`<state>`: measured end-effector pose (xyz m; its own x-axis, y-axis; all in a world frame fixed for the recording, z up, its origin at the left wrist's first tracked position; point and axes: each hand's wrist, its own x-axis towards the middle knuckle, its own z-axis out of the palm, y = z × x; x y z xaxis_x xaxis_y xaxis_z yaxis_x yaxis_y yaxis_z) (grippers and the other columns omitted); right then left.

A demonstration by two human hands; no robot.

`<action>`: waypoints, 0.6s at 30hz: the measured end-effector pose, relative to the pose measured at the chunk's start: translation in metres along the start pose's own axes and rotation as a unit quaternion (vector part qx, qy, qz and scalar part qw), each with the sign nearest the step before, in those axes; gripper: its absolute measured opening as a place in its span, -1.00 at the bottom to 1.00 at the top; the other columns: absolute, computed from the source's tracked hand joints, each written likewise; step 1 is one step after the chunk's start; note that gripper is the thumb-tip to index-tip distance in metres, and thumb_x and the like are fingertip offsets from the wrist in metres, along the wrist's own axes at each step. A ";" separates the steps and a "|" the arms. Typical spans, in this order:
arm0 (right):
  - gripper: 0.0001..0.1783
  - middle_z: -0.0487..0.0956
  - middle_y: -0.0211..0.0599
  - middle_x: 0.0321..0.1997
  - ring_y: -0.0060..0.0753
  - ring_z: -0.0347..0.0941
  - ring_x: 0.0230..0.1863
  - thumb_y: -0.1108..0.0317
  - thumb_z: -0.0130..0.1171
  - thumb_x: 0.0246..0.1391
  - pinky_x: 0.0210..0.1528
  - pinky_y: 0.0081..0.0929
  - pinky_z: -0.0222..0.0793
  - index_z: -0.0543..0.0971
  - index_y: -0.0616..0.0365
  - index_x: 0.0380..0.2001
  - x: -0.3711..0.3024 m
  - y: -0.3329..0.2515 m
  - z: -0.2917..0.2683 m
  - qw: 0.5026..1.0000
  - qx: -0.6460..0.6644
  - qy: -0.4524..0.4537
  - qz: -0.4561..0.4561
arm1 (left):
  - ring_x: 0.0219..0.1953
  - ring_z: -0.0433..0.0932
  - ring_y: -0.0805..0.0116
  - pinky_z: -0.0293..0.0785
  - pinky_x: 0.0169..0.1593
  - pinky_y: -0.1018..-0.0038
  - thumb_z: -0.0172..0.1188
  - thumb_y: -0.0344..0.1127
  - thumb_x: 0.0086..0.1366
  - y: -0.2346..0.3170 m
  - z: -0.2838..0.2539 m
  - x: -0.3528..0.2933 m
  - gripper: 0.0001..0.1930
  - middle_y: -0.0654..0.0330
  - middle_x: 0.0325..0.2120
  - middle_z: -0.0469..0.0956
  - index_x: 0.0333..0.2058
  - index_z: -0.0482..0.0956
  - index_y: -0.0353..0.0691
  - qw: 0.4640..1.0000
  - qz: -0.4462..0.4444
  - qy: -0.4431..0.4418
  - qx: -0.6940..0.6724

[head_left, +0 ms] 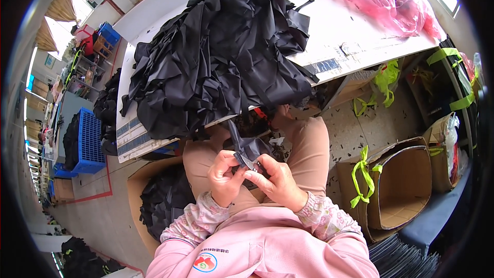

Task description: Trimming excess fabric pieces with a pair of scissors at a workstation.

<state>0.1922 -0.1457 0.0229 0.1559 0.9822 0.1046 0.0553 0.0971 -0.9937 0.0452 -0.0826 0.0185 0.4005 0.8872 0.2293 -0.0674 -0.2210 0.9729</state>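
Note:
My left hand (225,177) is closed, pinching the edge of a black fabric piece (251,146) above my lap. Close beside it my right hand (278,181) is closed too, its thumb and fingertips meeting the left ones. Between the fingertips shows a small grey blade-like metal tool (248,162), apparently in the right hand; its exact kind is hard to make out. From the hands the fabric hangs up toward the table edge. A large heap of black fabric pieces (221,46) covers the table in front of me.
Pink plastic sheeting (370,0) lies on the far right of the white table (329,25). Left of my legs, a cardboard box (136,190) holds black fabric. An open carton (401,185) with a green tie stands right. A blue crate (90,141) is farther left.

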 end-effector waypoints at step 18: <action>-0.67 0.34 -0.18 -0.70 -0.34 0.27 -0.73 0.22 0.26 0.13 -0.64 -0.43 0.21 0.39 0.24 -0.38 -0.004 -0.005 -0.003 0.999 -0.041 0.008 -0.021 | -0.36 0.47 0.51 0.33 -0.37 0.63 0.33 -0.60 0.04 0.000 0.000 -0.004 -0.82 0.21 -0.34 0.52 -0.34 0.61 -0.32 0.996 0.026 -0.006 0.083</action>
<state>0.1946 -0.1506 0.0274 0.1673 0.9749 0.1466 0.1426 0.1233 -0.9821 0.0435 -0.0857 0.0173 0.4122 0.8677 0.2780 0.0624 -0.3313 0.9415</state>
